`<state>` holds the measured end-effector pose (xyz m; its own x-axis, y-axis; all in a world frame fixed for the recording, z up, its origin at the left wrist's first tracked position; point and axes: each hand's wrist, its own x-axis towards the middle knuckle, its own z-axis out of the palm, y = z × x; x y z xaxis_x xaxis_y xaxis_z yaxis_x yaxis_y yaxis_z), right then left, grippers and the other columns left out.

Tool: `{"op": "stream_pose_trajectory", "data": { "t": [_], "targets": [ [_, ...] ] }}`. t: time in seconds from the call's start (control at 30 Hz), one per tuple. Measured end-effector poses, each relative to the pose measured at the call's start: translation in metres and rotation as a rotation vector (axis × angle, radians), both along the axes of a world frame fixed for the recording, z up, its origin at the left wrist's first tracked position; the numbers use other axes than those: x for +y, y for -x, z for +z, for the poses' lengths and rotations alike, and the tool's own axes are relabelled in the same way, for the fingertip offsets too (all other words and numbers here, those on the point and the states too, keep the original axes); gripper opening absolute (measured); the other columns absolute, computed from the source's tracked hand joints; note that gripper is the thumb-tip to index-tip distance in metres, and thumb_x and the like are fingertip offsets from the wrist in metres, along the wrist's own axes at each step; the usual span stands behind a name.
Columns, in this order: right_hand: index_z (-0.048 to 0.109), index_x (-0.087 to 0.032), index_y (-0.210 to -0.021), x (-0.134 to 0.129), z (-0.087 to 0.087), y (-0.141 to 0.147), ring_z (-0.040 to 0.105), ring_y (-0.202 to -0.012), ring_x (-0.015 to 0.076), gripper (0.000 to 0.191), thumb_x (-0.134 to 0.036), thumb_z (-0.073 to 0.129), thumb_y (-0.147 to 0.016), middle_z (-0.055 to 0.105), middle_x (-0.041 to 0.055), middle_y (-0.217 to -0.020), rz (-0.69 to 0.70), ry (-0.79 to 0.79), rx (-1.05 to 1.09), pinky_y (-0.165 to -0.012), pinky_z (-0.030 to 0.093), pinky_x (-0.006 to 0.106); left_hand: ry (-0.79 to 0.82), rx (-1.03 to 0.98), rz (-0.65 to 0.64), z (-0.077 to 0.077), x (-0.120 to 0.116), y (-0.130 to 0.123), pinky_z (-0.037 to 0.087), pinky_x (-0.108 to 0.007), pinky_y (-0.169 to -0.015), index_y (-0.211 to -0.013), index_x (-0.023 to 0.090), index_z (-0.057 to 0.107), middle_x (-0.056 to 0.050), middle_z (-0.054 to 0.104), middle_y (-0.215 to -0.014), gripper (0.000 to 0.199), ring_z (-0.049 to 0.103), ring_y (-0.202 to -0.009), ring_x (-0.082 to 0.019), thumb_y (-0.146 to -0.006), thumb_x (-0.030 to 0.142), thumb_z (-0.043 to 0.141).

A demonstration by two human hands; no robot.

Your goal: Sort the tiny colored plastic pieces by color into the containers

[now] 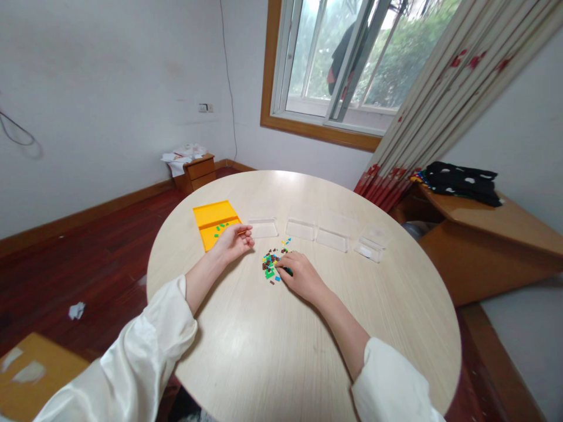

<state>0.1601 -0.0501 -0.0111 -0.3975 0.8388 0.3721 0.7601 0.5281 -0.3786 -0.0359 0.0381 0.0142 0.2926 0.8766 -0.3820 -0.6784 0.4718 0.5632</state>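
A small pile of mixed building bricks [270,266] in green, brown, blue and yellow lies mid-table. My right hand [301,274] reaches into its right side with thumb and forefinger pinched together; what is between them is too small to make out. My left hand [235,243] hovers palm up over the front right corner of a yellow case [215,211], its fingers loosely curled and apart, and I see nothing in it. Several small green bricks [219,228] lie inside the opened case, partly covered by that hand.
A row of clear plastic boxes stands behind the pile: one [264,228] by my left hand, two [299,230] in the middle, and a smaller lidded one [369,249] to the right. All rest on a round wooden table [308,351]. A desk [484,234] stands at the right.
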Motion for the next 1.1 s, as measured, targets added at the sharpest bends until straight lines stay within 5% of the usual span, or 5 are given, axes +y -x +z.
{"op": "stream_pose_trajectory", "data": {
  "t": [0.33,0.57,0.77,0.97,1.1],
  "targets": [
    [0.061,-0.018,-0.076,-0.001,0.001,0.003,0.057,-0.081,0.0182,0.008,-0.015,0.058,-0.083,0.065,0.005,-0.081,-0.026,0.018,-0.021,-0.074,0.04,0.032,-0.012,0.091,-0.229,0.0,-0.007,-0.004,0.052,-0.03,-0.054,-0.083,0.011,0.058,-0.01,0.058,-0.064,0.011,0.059,-0.057,-0.018,-0.081,0.015,0.048],
    [0.059,-0.019,-0.081,-0.001,0.008,0.001,0.055,-0.08,0.0197,0.013,-0.02,0.049,-0.089,0.064,0.0063,-0.081,-0.1,-0.17,0.162,-0.074,0.043,0.034,0.052,0.074,-0.408,0.005,-0.017,-0.011,0.052,-0.044,-0.068,-0.105,0.008,0.055,-0.022,0.065,-0.081,0.03,0.067,-0.075,-0.029,-0.089,0.028,0.041],
    [0.061,-0.017,-0.1,-0.003,0.012,0.006,0.056,-0.088,0.0214,0.018,-0.02,0.046,-0.09,0.066,0.0098,-0.091,-0.046,-0.254,0.244,-0.078,0.046,0.036,0.052,-0.019,-0.619,0.004,-0.029,-0.025,0.049,-0.044,-0.079,-0.108,0.006,0.056,-0.019,0.067,-0.081,0.033,0.067,-0.078,-0.027,-0.092,0.028,0.037],
    [0.055,-0.019,-0.119,-0.004,0.012,0.001,0.056,-0.095,0.0228,0.031,-0.023,0.04,-0.092,0.065,0.0108,-0.1,-0.116,-0.239,0.236,-0.084,0.046,0.041,0.085,-0.093,-0.515,0.005,-0.029,-0.026,0.051,-0.034,-0.062,-0.101,0.007,0.059,-0.013,0.064,-0.07,0.026,0.063,-0.062,-0.021,-0.089,0.02,0.041],
    [0.061,-0.018,-0.108,-0.003,0.009,-0.003,0.057,-0.093,0.0229,0.027,-0.02,0.04,-0.09,0.066,0.0108,-0.097,-0.124,-0.213,0.225,-0.082,0.047,0.041,0.102,-0.174,-0.216,0.012,-0.02,-0.018,0.043,-0.023,-0.043,-0.09,0.008,0.058,-0.008,0.053,-0.061,0.02,0.05,-0.049,-0.013,-0.087,0.02,0.042]
  ]
}}
